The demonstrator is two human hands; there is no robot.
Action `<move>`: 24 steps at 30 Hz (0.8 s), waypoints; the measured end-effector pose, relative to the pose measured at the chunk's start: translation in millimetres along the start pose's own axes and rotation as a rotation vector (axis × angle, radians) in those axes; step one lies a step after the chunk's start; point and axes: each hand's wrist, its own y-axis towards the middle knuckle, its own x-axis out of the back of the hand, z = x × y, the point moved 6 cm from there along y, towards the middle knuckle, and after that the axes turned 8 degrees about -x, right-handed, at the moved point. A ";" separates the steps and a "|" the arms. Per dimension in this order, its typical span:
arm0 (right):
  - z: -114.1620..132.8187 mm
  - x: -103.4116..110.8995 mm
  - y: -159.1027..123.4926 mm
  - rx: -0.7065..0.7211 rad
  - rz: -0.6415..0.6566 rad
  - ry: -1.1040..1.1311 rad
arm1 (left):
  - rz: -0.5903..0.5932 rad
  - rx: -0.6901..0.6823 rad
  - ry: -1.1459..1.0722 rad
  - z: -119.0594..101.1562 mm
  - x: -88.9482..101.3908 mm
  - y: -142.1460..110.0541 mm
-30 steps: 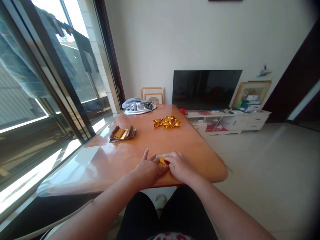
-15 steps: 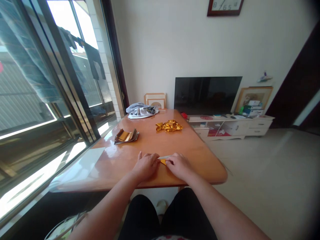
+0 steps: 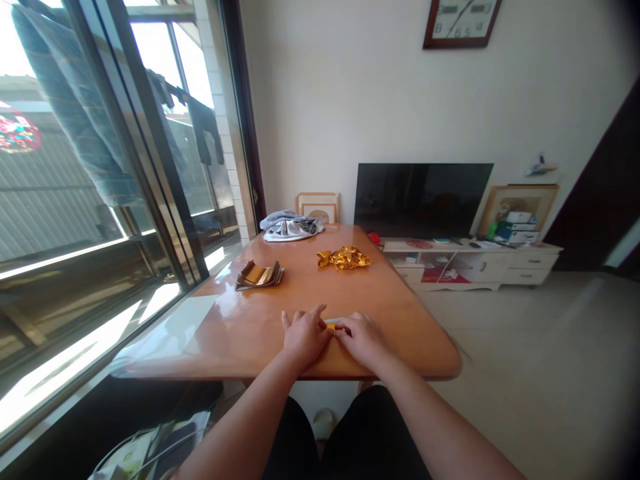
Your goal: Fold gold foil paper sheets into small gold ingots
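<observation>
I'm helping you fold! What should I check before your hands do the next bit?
1. Left hand touching the small folded gold foil piece: ok.
2. Right hand touching the same piece: ok.
3. Foil folded neatly: cannot tell, fingers hide most of it.
4. Crumpled shiny gold foil away from the hands: ok.
5. Curled stack of gold foil sheets on the glossy orange wooden table, within reach: ok.

A shiny gold foil sheet (image 3: 344,258) on an orange-brown wooden table (image 3: 250,333).
</observation>
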 end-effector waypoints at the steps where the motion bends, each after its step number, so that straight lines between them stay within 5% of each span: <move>1: 0.3 0.1 -0.1 0.003 -0.003 0.000 | -0.011 0.006 -0.016 1.7 0.0 0.4; 24: -2.9 -4.4 3.4 -0.012 -0.014 0.082 | -0.116 0.137 -0.120 32.9 -6.3 15.4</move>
